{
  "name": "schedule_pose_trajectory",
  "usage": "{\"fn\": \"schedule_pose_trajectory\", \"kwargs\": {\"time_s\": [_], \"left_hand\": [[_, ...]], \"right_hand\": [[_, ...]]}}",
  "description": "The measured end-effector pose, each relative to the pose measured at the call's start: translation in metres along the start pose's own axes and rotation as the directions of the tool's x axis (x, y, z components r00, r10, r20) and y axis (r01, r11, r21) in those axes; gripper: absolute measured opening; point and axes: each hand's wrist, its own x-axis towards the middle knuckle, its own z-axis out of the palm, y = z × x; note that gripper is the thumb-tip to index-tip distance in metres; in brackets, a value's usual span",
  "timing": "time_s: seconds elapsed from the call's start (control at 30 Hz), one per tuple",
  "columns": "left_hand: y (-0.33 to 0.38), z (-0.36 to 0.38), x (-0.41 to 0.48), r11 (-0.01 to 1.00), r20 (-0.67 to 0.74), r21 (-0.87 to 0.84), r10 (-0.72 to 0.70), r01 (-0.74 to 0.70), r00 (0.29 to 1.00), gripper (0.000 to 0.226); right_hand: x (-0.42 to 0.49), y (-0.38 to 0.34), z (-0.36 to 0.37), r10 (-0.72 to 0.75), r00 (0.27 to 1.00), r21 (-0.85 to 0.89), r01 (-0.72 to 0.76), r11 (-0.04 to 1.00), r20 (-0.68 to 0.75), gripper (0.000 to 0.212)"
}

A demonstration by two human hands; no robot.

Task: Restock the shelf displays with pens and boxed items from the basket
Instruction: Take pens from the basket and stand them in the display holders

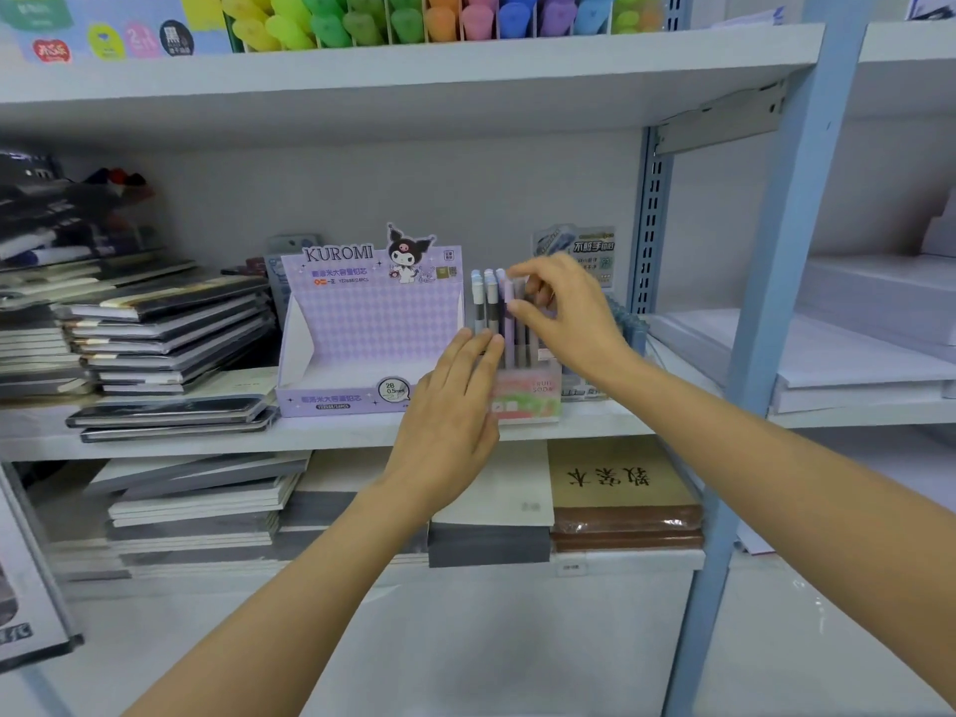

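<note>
Several pastel pens (491, 313) stand upright in a small pink and green display box (527, 401) on the middle shelf (331, 432). My right hand (564, 307) reaches over them from the right, its thumb and fingers pinching the top of a lilac pen (509, 323). My left hand (450, 421) lies with straight fingers against the left front of the box and the pens. Left of it stands a purple Kuromi display box (362, 323), its tray showing no contents. No basket is in view.
Stacks of dark notebooks (165, 333) fill the shelf's left side. A blue packaged item (579, 261) stands behind the pens. Bright highlighters (414, 18) line the upper shelf. A blue shelf upright (765, 354) rises on the right. Paper pads (621, 489) lie on the lower shelf.
</note>
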Motion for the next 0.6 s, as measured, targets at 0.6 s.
{"fn": "schedule_pose_trajectory", "kwargs": {"time_s": [0.6], "left_hand": [[0.041, 0.237, -0.276, 0.731, 0.779, -0.247, -0.240, 0.636, 0.579, 0.012]], "right_hand": [[-0.397, 0.143, 0.132, 0.538, 0.435, -0.307, -0.496, 0.813, 0.722, 0.031]]}}
